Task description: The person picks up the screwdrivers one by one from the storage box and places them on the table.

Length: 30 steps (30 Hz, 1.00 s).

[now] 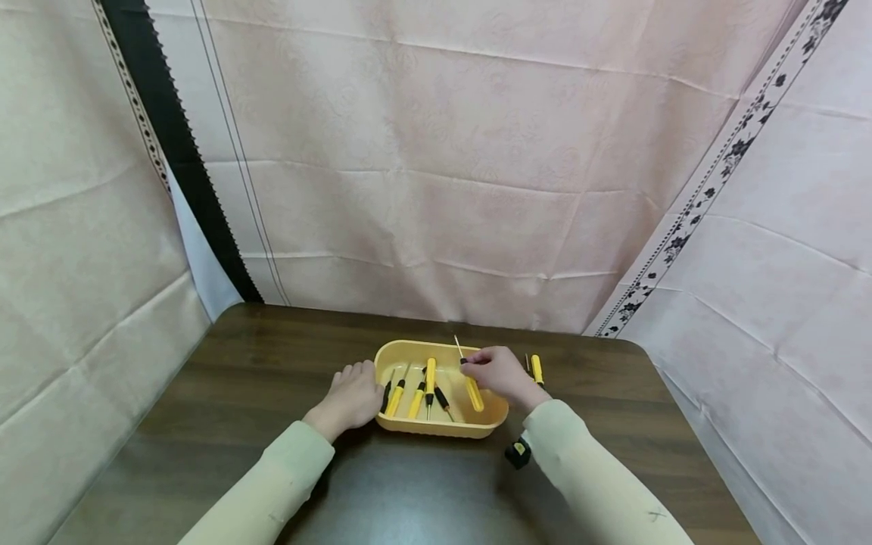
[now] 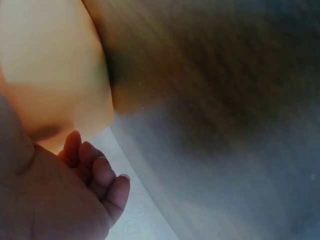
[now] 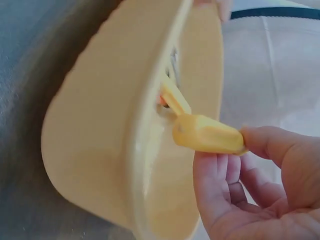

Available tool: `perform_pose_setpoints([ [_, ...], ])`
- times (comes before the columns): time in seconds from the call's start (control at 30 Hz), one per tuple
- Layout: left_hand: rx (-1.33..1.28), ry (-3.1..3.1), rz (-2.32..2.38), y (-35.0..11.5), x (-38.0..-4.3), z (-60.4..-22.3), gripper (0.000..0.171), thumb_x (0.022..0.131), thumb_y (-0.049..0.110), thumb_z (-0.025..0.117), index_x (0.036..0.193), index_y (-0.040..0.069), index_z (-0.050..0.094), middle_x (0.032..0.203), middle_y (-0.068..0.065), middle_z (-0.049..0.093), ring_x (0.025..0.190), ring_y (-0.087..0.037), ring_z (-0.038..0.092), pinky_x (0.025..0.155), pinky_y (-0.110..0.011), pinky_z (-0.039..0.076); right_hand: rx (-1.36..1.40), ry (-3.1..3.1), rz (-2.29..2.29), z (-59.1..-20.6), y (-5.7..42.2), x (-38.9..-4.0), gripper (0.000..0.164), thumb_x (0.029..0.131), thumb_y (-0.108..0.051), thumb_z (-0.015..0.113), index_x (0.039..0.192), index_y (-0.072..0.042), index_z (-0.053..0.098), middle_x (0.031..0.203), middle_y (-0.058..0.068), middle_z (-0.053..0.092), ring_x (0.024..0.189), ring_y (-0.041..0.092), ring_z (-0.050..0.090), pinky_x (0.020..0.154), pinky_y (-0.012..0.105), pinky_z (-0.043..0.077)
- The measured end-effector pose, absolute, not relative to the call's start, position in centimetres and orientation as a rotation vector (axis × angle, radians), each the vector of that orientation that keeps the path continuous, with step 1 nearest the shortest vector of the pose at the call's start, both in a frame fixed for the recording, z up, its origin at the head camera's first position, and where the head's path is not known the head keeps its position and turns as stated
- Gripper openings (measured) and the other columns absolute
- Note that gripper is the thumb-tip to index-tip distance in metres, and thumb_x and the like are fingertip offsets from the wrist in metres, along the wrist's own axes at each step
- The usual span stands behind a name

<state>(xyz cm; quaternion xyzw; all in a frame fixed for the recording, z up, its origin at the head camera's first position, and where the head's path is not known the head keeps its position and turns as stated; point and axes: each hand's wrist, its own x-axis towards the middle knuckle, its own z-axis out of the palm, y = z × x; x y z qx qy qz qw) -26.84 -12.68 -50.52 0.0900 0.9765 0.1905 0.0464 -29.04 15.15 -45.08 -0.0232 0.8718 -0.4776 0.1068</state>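
My right hand (image 1: 499, 371) pinches a screwdriver (image 1: 474, 395) near its black collar, above the right part of a pale yellow plastic basket (image 1: 443, 428). Its thin shaft points up and away, with the yellow handle hanging toward the basket. In the right wrist view, thumb and fingers grip the yellow handle (image 3: 210, 134) beside the basket wall (image 3: 105, 115). Inside the basket lie several more screwdrivers (image 1: 431, 375), mostly yellow-handled, and a black-handled one (image 1: 441, 397). My left hand (image 1: 354, 397) holds the basket's left rim; its thumb is mostly hidden, while its fingers curl loosely outside.
Right of the basket, another yellow-handled tool (image 1: 537, 369) lies on the table, partly behind the right hand. A small black item with a yellow mark (image 1: 518, 453) sits near the right sleeve. The dark wooden table (image 1: 259, 371) meets hanging pale cloth (image 1: 422, 227) behind.
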Motion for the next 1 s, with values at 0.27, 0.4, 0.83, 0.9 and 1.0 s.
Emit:
perform_pose_setpoints([
  [0.27,0.271,2.987,0.589,-12.6,-26.7,-50.4,0.038,0.098,0.026,0.045,0.122,-0.003,0.046,0.1,-0.011,0.049,0.092,-0.027,0.043,0.082,-0.044,0.034,-0.017,2.385,-1.634,-44.6,17.0,-29.5,0.022,0.089,-0.015,0.07,0.105,0.001,0.067,0.108,0.017,0.065,0.086,0.024,0.067,0.079,0.041,0.054],
  [0.4,0.278,2.987,0.583,-12.6,-26.7,-50.4,0.038,0.098,0.027,0.045,0.121,-0.003,0.046,0.099,-0.01,0.049,0.091,-0.027,0.044,0.082,-0.044,0.034,0.0,2.336,-1.676,-44.5,17.8,-29.6,0.026,0.09,-0.016,0.07,0.107,0.003,0.065,0.113,0.024,0.062,0.091,0.027,0.067,0.079,0.038,0.054],
  [0.83,0.275,2.986,0.582,-12.6,-26.7,-50.4,0.036,0.098,0.026,0.045,0.12,-0.003,0.047,0.097,-0.01,0.048,0.089,-0.026,0.043,0.08,-0.043,0.034,0.05,2.393,-1.663,-44.3,21.2,-29.8,0.034,0.09,-0.023,0.07,0.111,0.003,0.065,0.114,0.023,0.063,0.091,0.026,0.068,0.084,0.043,0.052],
  [0.9,0.276,2.983,0.583,-12.6,-26.7,-50.4,0.036,0.098,0.026,0.045,0.12,-0.002,0.047,0.097,-0.01,0.048,0.089,-0.026,0.043,0.08,-0.043,0.034,0.067,2.4,-1.671,-44.3,22.1,-29.8,0.034,0.091,-0.023,0.069,0.112,0.003,0.064,0.112,0.022,0.063,0.091,0.025,0.067,0.084,0.043,0.051],
  [1.0,0.276,2.981,0.587,-12.6,-26.7,-50.4,0.035,0.098,0.026,0.045,0.119,-0.002,0.047,0.096,-0.01,0.048,0.089,-0.026,0.043,0.08,-0.043,0.034,0.082,2.423,-1.672,-44.5,23.5,-29.9,0.036,0.091,-0.024,0.068,0.114,0.004,0.063,0.111,0.02,0.062,0.091,0.024,0.066,0.085,0.043,0.051],
])
